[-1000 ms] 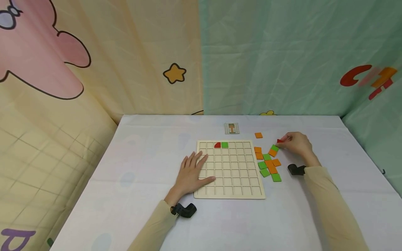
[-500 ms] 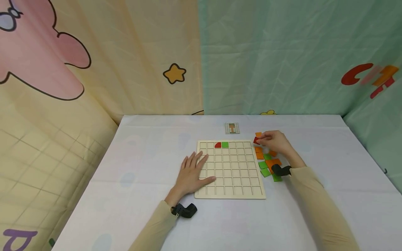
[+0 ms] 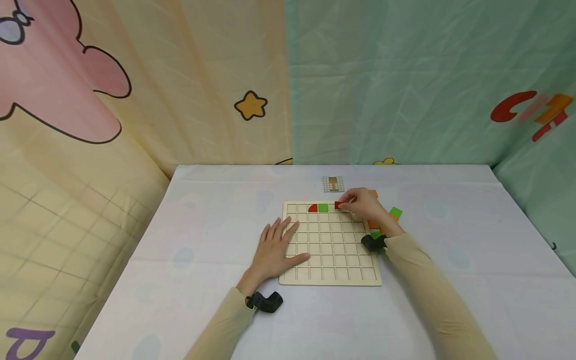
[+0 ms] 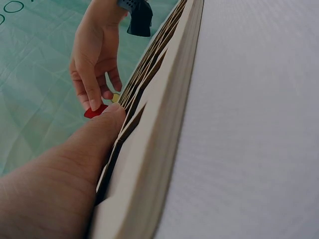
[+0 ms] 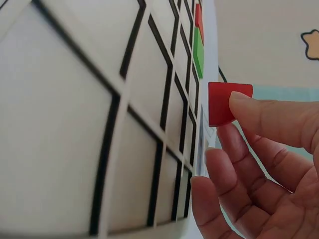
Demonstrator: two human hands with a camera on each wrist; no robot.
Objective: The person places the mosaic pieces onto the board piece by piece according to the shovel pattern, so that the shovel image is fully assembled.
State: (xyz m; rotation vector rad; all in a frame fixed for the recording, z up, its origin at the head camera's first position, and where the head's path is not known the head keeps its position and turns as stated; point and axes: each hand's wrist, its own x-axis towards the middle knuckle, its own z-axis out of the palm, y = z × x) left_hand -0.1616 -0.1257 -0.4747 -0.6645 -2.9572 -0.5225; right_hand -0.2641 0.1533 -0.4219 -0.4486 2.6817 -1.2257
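Observation:
A pale wooden grid board point(image 3: 333, 250) lies on the white table, a red quarter-round tile point(image 3: 313, 208) and a green square tile point(image 3: 323, 207) side by side in its far row. Spread flat, my left hand point(image 3: 271, 250) rests on the board's left edge. My right hand point(image 3: 363, 202) pinches another red tile point(image 5: 222, 102) between thumb and fingers, over the far row to the right of the green tile. The right wrist view shows this tile with one curved corner, held apart from the board. Part of the loose tile pile is hidden behind the right arm.
Loose green point(image 3: 396, 211) and orange tiles point(image 3: 373, 224) lie against the board's right side. A small pattern card point(image 3: 333, 184) sits beyond the board's far edge. Curtains point(image 3: 405, 90) hang behind the table.
My right hand has carried the red tile leftward from the loose tiles to above the board's far row. The left hand has stayed in place.

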